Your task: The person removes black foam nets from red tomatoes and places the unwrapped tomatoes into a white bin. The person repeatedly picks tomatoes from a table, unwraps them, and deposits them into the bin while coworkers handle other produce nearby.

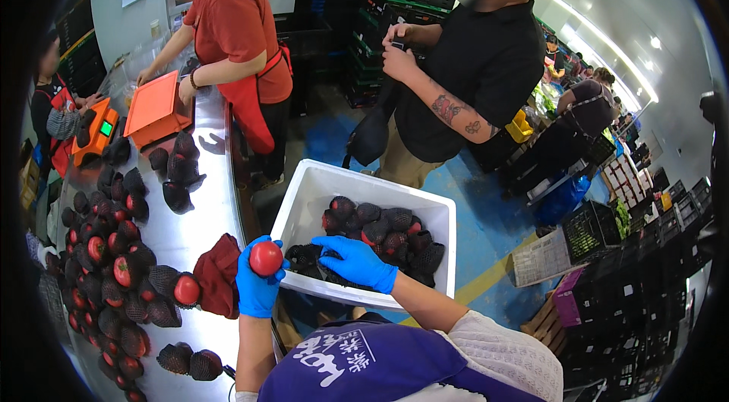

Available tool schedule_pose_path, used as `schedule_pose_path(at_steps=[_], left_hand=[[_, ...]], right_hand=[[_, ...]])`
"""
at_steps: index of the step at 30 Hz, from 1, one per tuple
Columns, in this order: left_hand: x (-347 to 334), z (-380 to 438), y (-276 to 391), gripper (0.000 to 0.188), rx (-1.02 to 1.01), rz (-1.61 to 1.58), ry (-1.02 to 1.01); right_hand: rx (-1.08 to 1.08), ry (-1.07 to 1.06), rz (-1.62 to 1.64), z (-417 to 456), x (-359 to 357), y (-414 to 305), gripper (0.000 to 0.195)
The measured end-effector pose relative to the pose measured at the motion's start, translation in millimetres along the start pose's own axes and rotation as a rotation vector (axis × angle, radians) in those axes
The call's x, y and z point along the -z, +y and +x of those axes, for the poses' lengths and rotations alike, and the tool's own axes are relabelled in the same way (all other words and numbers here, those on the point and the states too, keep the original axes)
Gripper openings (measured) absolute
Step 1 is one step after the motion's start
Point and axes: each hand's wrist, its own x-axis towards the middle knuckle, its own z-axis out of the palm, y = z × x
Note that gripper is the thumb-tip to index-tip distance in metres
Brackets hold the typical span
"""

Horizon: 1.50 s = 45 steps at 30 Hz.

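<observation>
My left hand (257, 282), in a blue glove, holds a bare, shiny red tomato (266, 258) over the near left edge of a white foam box (364, 175). Inside the box lie several red fruits in black foam net sleeves (394, 242). My right hand (360, 264), also gloved in blue, is over the near part of the box with its fingers pointing left, beside black netting (303, 257). Whether its fingers grip any netting is hidden. Left of my left hand, a dark red cloth (219, 277) lies crumpled on the metal table (213, 197).
A large heap of netted red fruits (108, 265) covers the table's left side. Farther back are an orange crate (152, 103) and an orange scale (94, 131). A person in a red apron (242, 32) works there; another in black (472, 72) stands beyond the box. Stacked black crates (632, 311) stand right.
</observation>
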Motion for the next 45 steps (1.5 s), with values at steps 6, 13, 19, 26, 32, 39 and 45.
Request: schedule_pose_path(at_steps=[6, 13, 19, 26, 32, 39, 45], left_hand=[[-9.0, -5.2, 4.8, 0.043, 0.045, -0.132, -0.042], [-11.0, -9.5, 6.2, 0.045, 0.025, -0.032, -0.044], [-9.2, -6.9, 4.1, 0.040, -0.006, -0.046, -0.108], [-2.8, -9.6, 7.0, 0.039, 0.030, -0.020, -0.148], [-11.6, -11.0, 0.1, 0.031, -0.080, 0.157, -0.067], [-15.3, -19.0, -26.1, 0.032, -0.058, 0.308, -0.132], [-21.3, -18.8, -41.0, 0.029, -0.140, 0.667, -0.199]], right_hand=[[-0.032, -0.031, -0.017, -0.2, -2.0, -3.0, 0.044], [-0.078, -0.087, -0.024, -2.1, -4.3, -6.5, 0.045], [-0.101, -0.109, -0.036, -2.3, -5.1, -7.4, 0.045], [-0.087, -0.109, -0.027, -4.1, -9.0, -7.0, 0.045], [-0.093, -0.117, 0.004, -8.0, -15.2, 0.5, 0.053], [-0.057, -0.111, 0.326, -5.1, -19.0, -17.1, 0.069], [-0.150, -0.144, 0.384, -7.9, -18.3, -7.8, 0.069]])
